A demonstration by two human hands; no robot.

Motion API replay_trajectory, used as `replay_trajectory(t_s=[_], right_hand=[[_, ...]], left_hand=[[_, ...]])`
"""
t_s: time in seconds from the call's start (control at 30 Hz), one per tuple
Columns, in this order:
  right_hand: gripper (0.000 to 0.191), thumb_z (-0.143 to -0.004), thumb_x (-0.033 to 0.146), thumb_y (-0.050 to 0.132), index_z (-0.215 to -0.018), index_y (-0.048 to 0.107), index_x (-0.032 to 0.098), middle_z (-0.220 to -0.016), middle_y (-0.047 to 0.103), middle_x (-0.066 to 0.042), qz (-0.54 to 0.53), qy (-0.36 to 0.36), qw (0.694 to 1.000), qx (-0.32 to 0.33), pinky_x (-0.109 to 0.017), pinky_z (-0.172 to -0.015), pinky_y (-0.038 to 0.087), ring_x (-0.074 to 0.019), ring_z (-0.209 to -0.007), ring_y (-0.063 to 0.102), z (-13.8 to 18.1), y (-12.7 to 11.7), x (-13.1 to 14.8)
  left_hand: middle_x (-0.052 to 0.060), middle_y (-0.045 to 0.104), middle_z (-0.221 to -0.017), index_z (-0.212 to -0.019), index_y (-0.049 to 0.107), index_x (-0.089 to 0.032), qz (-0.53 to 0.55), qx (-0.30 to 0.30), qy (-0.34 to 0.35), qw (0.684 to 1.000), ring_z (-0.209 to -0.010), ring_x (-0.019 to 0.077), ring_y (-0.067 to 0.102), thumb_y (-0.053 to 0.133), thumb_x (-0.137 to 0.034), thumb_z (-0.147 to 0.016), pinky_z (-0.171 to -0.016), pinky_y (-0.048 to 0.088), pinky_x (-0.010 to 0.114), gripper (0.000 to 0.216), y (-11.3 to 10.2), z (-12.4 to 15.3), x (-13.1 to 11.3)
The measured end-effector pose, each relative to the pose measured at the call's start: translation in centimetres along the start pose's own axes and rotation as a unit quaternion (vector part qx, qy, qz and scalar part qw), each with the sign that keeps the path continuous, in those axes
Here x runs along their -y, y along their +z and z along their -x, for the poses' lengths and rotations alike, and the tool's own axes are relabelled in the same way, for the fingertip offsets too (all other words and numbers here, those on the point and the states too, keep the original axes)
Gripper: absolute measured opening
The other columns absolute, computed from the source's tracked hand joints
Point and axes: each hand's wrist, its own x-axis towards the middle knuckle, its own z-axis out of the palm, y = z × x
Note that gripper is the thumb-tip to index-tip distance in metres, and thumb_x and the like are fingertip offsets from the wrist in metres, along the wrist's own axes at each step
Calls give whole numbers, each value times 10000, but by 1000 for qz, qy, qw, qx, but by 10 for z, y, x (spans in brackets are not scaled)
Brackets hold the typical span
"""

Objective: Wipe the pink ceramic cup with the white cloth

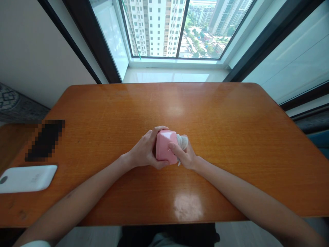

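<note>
A small pink box-shaped object [166,146] with slanted faces is held over the middle of the table; its exact kind is not clear. My left hand [149,149] grips it from the left, fingers over the top and thumb along the lower edge. At its right side sits a wound bundle of white cord [182,141], with a short end hanging down. My right hand [187,156] is closed around this bundle, and its thumb presses on the pink face. The right fingers are mostly hidden behind the cord.
The wooden table [218,116] spans the view below a window [177,34]. At the left lie a white phone-like slab [28,179] and a dark, pixelated rectangular object [46,140]. The table's front edge is close to my body.
</note>
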Motion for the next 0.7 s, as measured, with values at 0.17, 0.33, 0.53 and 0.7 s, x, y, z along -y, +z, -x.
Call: replay_trajectory(t_s=[0.17, 0.33, 0.53, 0.7], right_hand=[[660, -934, 744, 718, -600, 493, 221, -534, 415, 42, -4, 17, 1000, 7, -247, -447, 270, -88, -496, 356, 0, 0, 0], [608, -950, 727, 721, -688, 569, 200, -611, 451, 35, -18, 21, 1000, -6, -249, -500, 317, -100, -560, 394, -2, -2, -2], [632, -955, 741, 703, -663, 501, 219, -610, 389, 44, -18, 11, 1000, -3, -256, -493, 272, -94, -559, 340, -3, 0, 0], [629, -946, 740, 716, -663, 506, 219, -597, 401, 46, -6, 12, 1000, -5, -252, -479, 268, -92, -549, 344, -2, 0, 1]], left_hand=[[188, 581, -1603, -1675, 345, -320, -36, -23, 94, 995, -1357, 431, 676, 977, -785, -587, -1131, 585, 607, 1341, -3, -1, 12], [239, 502, -1707, -1730, 283, -326, -163, -15, 234, 958, -1498, 466, 592, 978, -797, -651, -1208, 535, 658, 1368, -11, -6, 21], [210, 625, -1587, -1676, 340, -299, -176, -21, 212, 961, -1430, 405, 667, 979, -702, -730, -1182, 588, 580, 1211, -11, -5, 16], [202, 655, -1547, -1634, 380, -288, -147, -40, 201, 968, -1379, 408, 701, 1009, -679, -673, -1138, 614, 593, 1214, -7, -4, 14]])
